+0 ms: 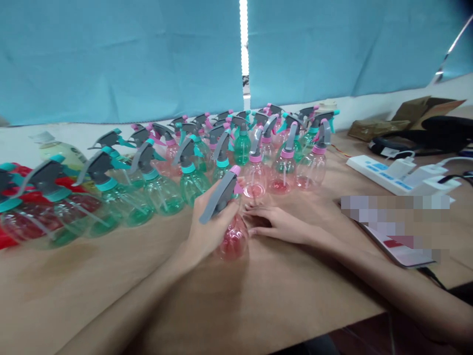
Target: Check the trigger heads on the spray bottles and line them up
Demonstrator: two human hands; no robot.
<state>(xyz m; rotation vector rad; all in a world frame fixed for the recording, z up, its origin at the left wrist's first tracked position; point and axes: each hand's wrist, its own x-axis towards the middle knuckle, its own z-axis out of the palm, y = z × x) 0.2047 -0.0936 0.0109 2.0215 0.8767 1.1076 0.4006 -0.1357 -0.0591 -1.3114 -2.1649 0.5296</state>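
My left hand (pixel 207 217) is closed round the neck of a pink spray bottle (pixel 234 241) with a grey and pink trigger head. The bottle is upright, close to the tabletop; whether its base touches I cannot tell. Just right of it, my right hand (pixel 277 224) rests low over the table, its fingers stretched towards the bottle and slightly apart. Whether those fingertips touch the bottle is unclear. Behind my hands stand a pink-collared spray bottle (pixel 255 177), another pink one (pixel 284 177) and a green one (pixel 194 182).
Several more green and pink spray bottles fill the back of the wooden table (pixel 207 305). A larger yellowish bottle (pixel 61 150) and red plastic (pixel 9 239) are at the left. Rightward lie a power strip (pixel 380 172), a phone-like device (pixel 399 241), black headphones (pixel 399 143) and cardboard (pixel 417 111).
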